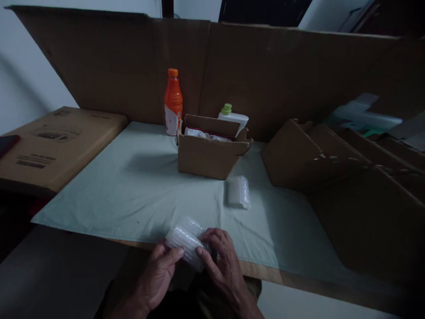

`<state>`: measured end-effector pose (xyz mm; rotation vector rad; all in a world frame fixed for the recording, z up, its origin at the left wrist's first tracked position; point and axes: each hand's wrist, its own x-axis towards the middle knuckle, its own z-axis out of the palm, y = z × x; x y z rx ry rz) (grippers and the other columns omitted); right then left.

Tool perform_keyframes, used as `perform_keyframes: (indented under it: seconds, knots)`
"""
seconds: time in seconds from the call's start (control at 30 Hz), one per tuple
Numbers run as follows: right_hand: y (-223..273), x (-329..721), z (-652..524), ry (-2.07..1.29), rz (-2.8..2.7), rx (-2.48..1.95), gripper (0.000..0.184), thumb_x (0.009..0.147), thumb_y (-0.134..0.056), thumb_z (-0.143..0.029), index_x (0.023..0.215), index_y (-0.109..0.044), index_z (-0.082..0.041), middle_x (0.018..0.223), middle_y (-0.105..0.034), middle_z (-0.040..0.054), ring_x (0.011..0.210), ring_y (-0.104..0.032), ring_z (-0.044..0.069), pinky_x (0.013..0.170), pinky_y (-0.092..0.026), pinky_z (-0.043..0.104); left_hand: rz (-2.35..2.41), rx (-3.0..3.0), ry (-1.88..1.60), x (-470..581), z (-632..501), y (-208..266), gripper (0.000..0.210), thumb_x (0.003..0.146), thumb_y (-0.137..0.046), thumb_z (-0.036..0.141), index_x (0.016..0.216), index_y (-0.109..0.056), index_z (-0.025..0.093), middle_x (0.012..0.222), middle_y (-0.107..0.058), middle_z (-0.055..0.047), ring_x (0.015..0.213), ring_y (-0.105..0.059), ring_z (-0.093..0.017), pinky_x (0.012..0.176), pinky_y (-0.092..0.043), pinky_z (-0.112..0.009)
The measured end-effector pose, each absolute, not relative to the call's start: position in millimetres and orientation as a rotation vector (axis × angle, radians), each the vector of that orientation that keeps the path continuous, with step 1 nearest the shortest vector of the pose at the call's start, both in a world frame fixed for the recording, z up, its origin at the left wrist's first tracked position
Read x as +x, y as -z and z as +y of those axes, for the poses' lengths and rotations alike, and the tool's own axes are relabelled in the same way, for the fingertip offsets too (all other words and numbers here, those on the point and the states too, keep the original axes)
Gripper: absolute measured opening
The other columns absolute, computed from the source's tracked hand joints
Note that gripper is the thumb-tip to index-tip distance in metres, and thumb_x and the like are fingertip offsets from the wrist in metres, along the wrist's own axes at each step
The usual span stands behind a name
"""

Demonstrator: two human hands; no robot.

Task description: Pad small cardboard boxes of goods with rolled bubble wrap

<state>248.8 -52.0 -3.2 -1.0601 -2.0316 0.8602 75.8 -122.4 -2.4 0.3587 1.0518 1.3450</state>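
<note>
A piece of clear bubble wrap [187,239], folded over on itself, is held between both hands at the table's front edge. My left hand [159,270] grips its left side, thumb on top. On the right side, my right hand [224,261] pinches the wrap with thumb and fingers. Whether anything lies inside the wrap, I cannot tell. A second bubble wrap bundle [238,192] rests on the cloth, ahead and to the right of my hands. Behind it stands a small open cardboard box [206,155] with wrapped items showing at its top.
An orange bottle [173,102] and a white bottle with a green cap [232,116] stand at the back, before a cardboard screen [116,66]. Divided cardboard bins [332,164] line the right side. A flat carton [59,141] lies left of the pale green cloth [133,195].
</note>
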Motion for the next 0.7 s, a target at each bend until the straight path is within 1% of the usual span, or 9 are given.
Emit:
perform_keyframes:
  seconds: [0.07,0.13,0.2,0.3,0.37,0.43,0.5,0.57,0.7]
  knots:
    - [5,253,-51,-0.849,-1.952,-1.062,0.048,0.095,-0.065,-0.052,0.133,-0.062,-0.024,0.135,-0.065,0.0134,0.120,-0.065,0.028,0.094,-0.057,0.038,1.074,0.371,-1.356,80,-122,5,0.056,0.076,-0.081,0.043,0.123,-0.069,0.016,0.113,-0.076,-0.012,0.112,-0.070,-0.031,0.108,-0.051,-0.050]
    - [6,256,-48,-1.039,-1.914,-1.055,0.063,0.091,-0.068,-0.057,0.142,-0.055,-0.021,0.135,-0.066,0.0148,0.113,-0.068,0.027,0.087,-0.059,0.035,1.081,0.446,-1.338,81,-123,8,0.056,0.078,-0.080,0.047,0.124,-0.067,0.017,0.113,-0.075,-0.012,0.109,-0.070,-0.030,0.105,-0.052,-0.048]
    - [3,258,-47,-1.226,-1.902,-1.069,0.053,0.090,-0.067,-0.060,0.124,-0.066,-0.019,0.108,-0.074,0.0095,0.090,-0.071,0.022,0.074,-0.058,0.030,1.091,0.587,-1.267,74,-120,6,0.054,0.083,-0.075,0.052,0.123,-0.066,0.016,0.111,-0.074,-0.013,0.103,-0.071,-0.029,0.096,-0.056,-0.045]
    - [-3,264,-44,-1.231,-1.811,-1.195,0.044,0.091,-0.063,-0.062,0.094,-0.069,-0.018,0.077,-0.067,0.0025,0.069,-0.062,0.017,0.062,-0.052,0.025,1.314,1.009,-1.273,53,-99,-10,0.054,0.088,-0.069,0.055,0.127,-0.061,0.019,0.116,-0.071,-0.013,0.103,-0.069,-0.028,0.089,-0.058,-0.042]
    - [-7,272,-42,-1.204,-1.743,-1.251,0.045,0.090,-0.063,-0.063,0.090,-0.068,-0.018,0.076,-0.065,0.0020,0.068,-0.060,0.016,0.061,-0.050,0.025,1.596,1.440,-1.398,38,-69,-32,0.052,0.091,-0.068,0.049,0.133,-0.057,0.022,0.130,-0.066,-0.013,0.118,-0.064,-0.029,0.101,-0.054,-0.045]
    - [-8,283,-41,-1.214,-1.722,-1.278,0.047,0.089,-0.063,-0.064,0.090,-0.069,-0.018,0.075,-0.064,0.0020,0.068,-0.059,0.016,0.061,-0.049,0.025,1.782,1.944,-1.491,25,-28,-59,0.049,0.093,-0.066,0.038,0.138,-0.054,0.022,0.143,-0.058,-0.014,0.139,-0.052,-0.032,0.117,-0.042,-0.051]
    - [-8,293,-43,-1.206,-1.742,-1.302,0.048,0.088,-0.064,-0.066,0.088,-0.071,-0.018,0.073,-0.064,0.0020,0.068,-0.060,0.017,0.061,-0.049,0.025,1.880,2.348,-1.422,16,19,-85,0.051,0.093,-0.061,0.024,0.142,-0.051,0.017,0.155,-0.048,-0.016,0.153,-0.035,-0.035,0.125,-0.029,-0.056]
    - [-7,303,-46,-1.174,-1.760,-1.349,0.047,0.088,-0.065,-0.065,0.089,-0.073,-0.019,0.074,-0.065,0.0021,0.069,-0.061,0.018,0.063,-0.050,0.026,1.944,2.543,-1.270,11,64,-105,0.056,0.090,-0.060,0.015,0.145,-0.049,0.011,0.156,-0.047,-0.018,0.156,-0.029,-0.037,0.126,-0.021,-0.059]
    - [-14,319,-52,-1.114,-1.715,-1.427,0.044,0.086,-0.068,-0.064,0.091,-0.076,-0.021,0.078,-0.070,0.0029,0.072,-0.064,0.019,0.064,-0.052,0.026,1.959,2.563,-1.053,4,121,-120,0.032,0.089,-0.052,0.008,0.117,-0.066,0.014,0.116,-0.071,-0.011,0.123,-0.060,-0.030,0.118,-0.031,-0.060]
